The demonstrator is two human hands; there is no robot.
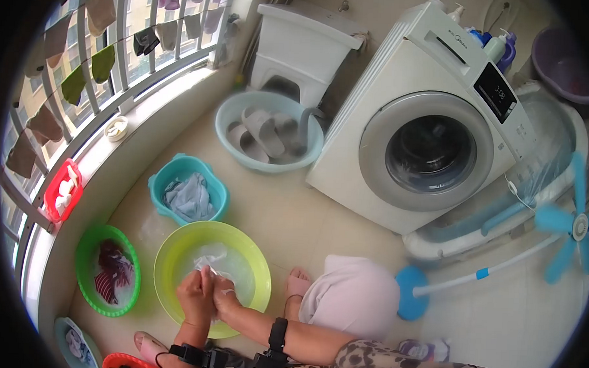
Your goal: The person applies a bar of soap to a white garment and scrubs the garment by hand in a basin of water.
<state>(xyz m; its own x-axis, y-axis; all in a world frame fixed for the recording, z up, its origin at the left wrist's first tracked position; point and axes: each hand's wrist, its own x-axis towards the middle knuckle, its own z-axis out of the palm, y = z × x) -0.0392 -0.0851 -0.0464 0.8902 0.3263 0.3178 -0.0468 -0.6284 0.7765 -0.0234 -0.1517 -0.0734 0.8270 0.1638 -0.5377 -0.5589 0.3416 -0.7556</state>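
Observation:
A white cloth point(215, 258) hangs partly in the cloudy water of a yellow-green basin point(167, 260) on the floor. Over the basin's near side, my left hand point(196, 295) is closed around part of the cloth. My right hand point(225, 297) is pressed up against the left one, its fingers also wrapped on the cloth. The hands hide most of the part they grip.
Around it stand a green basin point(135, 300) with dark red striped clothing, a teal basin point(222, 204) with light blue cloth, and a pale blue tub point(234, 157) of slippers. A washing machine point(369, 89) and a blue fan point(580, 226) are to the right.

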